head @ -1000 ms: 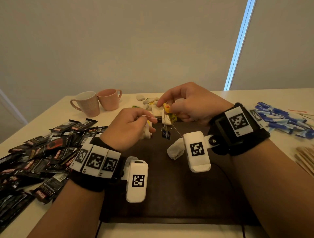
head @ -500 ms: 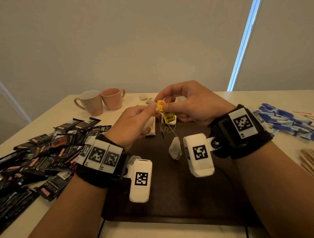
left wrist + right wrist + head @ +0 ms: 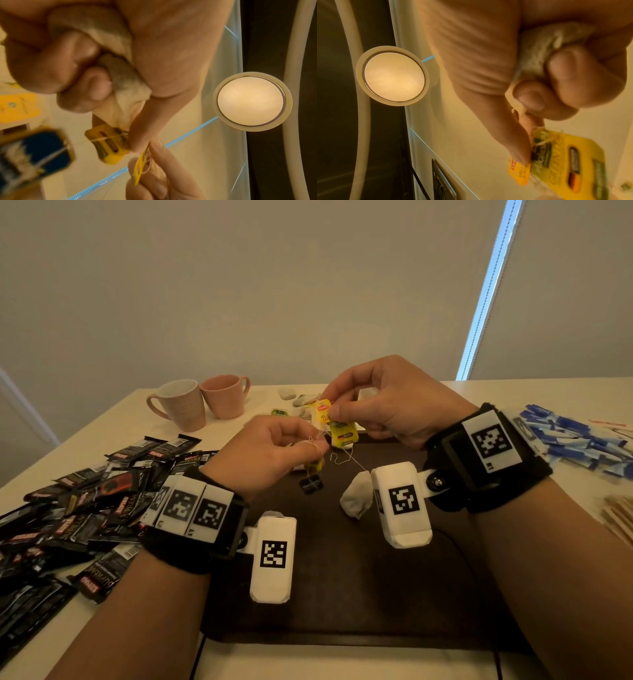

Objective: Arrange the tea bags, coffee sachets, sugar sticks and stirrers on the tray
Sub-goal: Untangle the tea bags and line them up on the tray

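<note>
Both hands have lifted slightly above the tray (image 3: 342,604) since a moment ago. Over its far half, the left hand (image 3: 270,450) pinches tangled string (image 3: 317,441), fingers curled round a tea bag (image 3: 120,75). A loose tea bag (image 3: 356,499) dangles beneath. The right hand (image 3: 383,402) pinches a yellow tag (image 3: 322,411), another tea bag (image 3: 539,54) in its palm.

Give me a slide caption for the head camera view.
Both hands untangle tea-bag strings above the dark tray: right hand pinches a yellow tag, left hand the threads.
</note>
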`<state>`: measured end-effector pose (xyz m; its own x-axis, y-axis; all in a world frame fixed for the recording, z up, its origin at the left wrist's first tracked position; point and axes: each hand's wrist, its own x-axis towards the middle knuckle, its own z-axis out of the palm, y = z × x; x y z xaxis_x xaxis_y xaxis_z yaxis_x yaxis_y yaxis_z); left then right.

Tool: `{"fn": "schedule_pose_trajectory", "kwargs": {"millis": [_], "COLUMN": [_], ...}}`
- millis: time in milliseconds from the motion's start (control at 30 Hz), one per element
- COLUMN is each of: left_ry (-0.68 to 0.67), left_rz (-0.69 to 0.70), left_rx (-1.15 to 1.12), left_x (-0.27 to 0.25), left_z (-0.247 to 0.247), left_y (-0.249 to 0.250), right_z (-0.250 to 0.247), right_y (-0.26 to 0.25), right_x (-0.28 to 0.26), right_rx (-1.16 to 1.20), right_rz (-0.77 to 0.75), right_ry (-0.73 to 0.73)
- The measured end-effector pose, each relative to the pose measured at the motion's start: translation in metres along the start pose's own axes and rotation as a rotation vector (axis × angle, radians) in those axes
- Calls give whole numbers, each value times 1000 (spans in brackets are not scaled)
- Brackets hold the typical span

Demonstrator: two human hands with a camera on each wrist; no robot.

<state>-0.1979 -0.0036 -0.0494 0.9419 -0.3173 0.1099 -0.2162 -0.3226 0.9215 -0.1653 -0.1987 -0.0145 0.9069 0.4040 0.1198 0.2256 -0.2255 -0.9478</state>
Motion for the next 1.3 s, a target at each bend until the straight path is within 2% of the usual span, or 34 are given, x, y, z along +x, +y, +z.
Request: {"fn": "schedule_pose_trajectory", "kwargs": {"millis": [167, 400, 467, 567, 633, 700, 1000, 1300], "left_ry": [80, 16, 9, 9, 89, 149, 110, 106], "left_rz": [-53, -126, -137, -87, -45, -21, -32, -8], "left_rx": [-135, -564, -514, -203, -26, 42, -47, -97], "left_x": [1, 2, 1, 0, -1, 0, 1, 0], "left_z": [-2, -9, -9, -5, -1, 1, -3, -2], "left_y": [-2, -8, -6, 1, 1, -3, -3, -5], "right_z": [-2, 6, 7, 8, 7, 5, -4, 1], "right_y": [-1, -3, -4, -4, -5, -5, -4, -6], "right_x": [0, -1, -1, -2, -3, -4, -10, -9], "right_rx": [-37, -77, -102, -119, -117, -117, -389, -487], "right_rz": [33, 68, 64, 75, 90, 95, 44, -13], "right_ry": [51, 18, 12, 19, 17, 17, -31, -69]}}
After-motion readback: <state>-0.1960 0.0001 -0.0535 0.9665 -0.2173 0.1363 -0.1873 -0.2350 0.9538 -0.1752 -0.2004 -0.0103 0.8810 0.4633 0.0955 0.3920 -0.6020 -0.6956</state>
